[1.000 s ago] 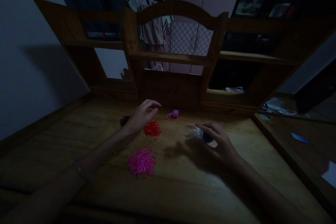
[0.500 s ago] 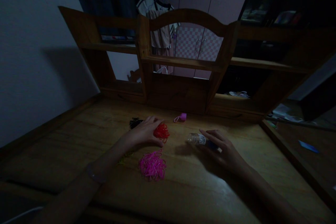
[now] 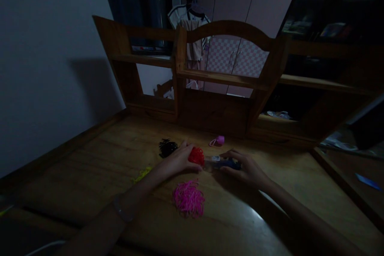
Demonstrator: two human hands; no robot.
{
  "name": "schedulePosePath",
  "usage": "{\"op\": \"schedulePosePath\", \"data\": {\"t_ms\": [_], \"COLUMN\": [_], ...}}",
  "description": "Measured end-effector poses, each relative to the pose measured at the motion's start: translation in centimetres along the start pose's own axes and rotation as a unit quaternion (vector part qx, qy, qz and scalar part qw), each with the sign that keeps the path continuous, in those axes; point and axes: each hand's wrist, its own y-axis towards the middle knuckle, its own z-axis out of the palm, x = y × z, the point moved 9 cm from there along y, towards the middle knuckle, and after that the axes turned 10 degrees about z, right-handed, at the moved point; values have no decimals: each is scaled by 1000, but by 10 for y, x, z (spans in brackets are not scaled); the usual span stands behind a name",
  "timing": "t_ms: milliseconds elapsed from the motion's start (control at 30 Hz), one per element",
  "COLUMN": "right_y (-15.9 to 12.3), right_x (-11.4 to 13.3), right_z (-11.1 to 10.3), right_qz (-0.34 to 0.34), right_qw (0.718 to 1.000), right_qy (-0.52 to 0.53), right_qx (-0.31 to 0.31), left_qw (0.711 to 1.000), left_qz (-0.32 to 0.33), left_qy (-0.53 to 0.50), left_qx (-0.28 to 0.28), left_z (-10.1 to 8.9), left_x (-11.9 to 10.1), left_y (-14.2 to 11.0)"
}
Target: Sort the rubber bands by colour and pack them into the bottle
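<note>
A loose pile of red rubber bands lies on the wooden desk. My left hand curves around its left side, thumb and fingers apart, touching or nearly touching the bands. From the right, my right hand grips a small clear bottle lying on its side, its mouth end pointing at the red pile. Something dark blue shows in the bottle near my fingers. A pink cap with a loop rests behind. Nearer me is a pile of pink rubber bands.
A black band pile and a yellow one, partly covered by my left forearm, lie on the left. A wooden shelf unit stands along the desk's back edge. A blue packet is at far right. The room is dim.
My right hand has brought the bottle leftward, up to the red bands. My left hand stays around the pile. The camera view has shifted, so the scene sits farther right and lower.
</note>
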Motion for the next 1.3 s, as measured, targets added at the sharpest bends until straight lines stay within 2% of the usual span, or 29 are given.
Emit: {"op": "schedulePosePath", "data": {"t_ms": [167, 267, 433, 700, 900, 1100, 1300], "right_y": [-2, -6, -8, -9, -10, -14, -17], "right_x": [-11, -13, -13, -16, -14, -1, 1], "right_z": [4, 7, 8, 12, 16, 17, 17], "right_qz": [-8, -13, -18, -25, -53, -72, -73], "right_qw": [999, 998, 997, 997, 995, 995, 995], "right_qy": [9, 4, 3, -10, -36, -21, -20], "right_qx": [-42, -61, -69, -68, -73, -71, -69], "left_qw": [1000, 998, 983, 971, 971, 963, 952], "left_qz": [0, -15, -25, -10, -34, -45, -46], "left_qy": [-21, -63, -180, -237, -234, -259, -275], "left_qx": [-6, 8, 3, 0, -41, -52, -123], "left_z": [-1, 4, 11, 14, 10, 13, 0], "left_x": [1, 9, 15, 7, 12, 10, 10], "left_y": [2, 2, 4, 12, 12, 11, 14]}}
